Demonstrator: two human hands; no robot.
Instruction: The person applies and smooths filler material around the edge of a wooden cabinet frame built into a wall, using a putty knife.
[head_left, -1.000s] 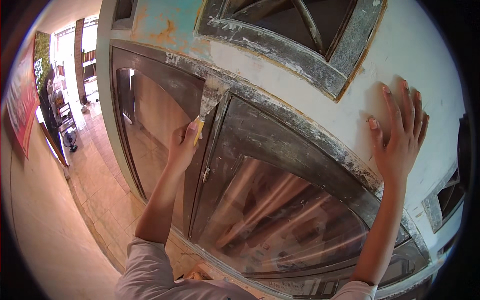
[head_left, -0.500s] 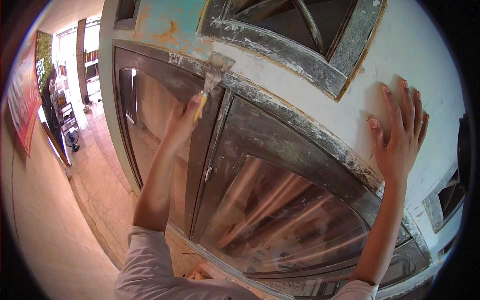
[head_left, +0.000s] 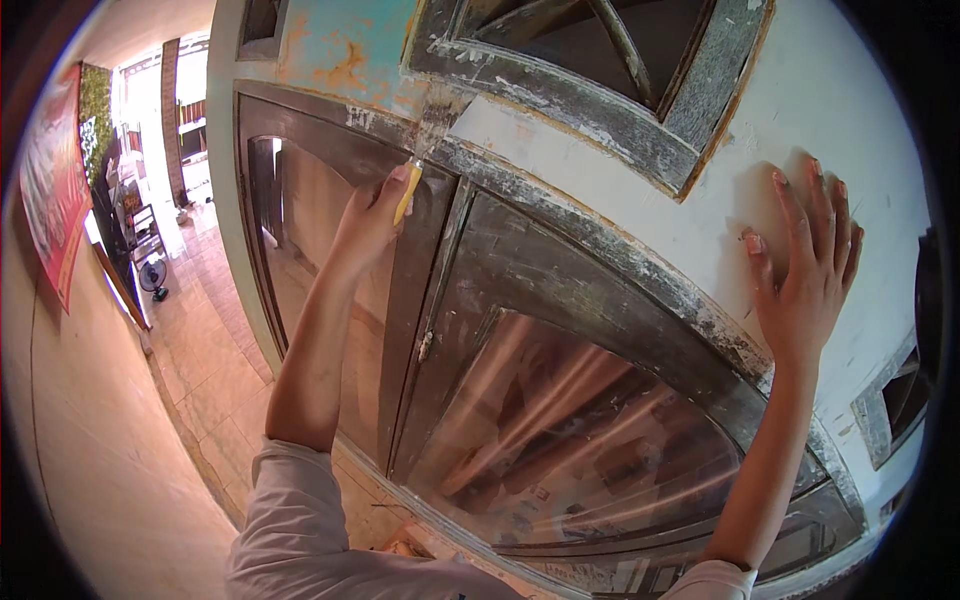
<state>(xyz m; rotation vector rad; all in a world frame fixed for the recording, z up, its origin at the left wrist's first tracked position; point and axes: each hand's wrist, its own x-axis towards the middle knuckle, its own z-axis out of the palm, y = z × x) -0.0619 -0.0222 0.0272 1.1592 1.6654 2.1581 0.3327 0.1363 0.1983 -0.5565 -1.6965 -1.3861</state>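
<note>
My left hand (head_left: 374,226) is closed around the yellow handle of a paintbrush (head_left: 409,193). Its bristles point upward and blur against the wall just above the door frame (head_left: 545,200), where a turquoise patch (head_left: 350,45) with orange-brown stains meets white paint. The dark wooden frame is worn and flecked with white. Farther right, my right hand (head_left: 803,290) lies on the white wall (head_left: 700,230) with its fingers stretched out and holds nothing.
Below the brush are brown double doors (head_left: 560,270) with glossy panes. A dark vent frame (head_left: 560,95) sits above, and another opening (head_left: 890,410) is at the right. At the left, a tiled passage (head_left: 215,370) leads past a fan (head_left: 152,275) and a red hanging banner (head_left: 55,190).
The brush bristles have swept slightly upward over the wall and now blur. My left hand has risen a little with it. The right hand keeps its place on the wall.
</note>
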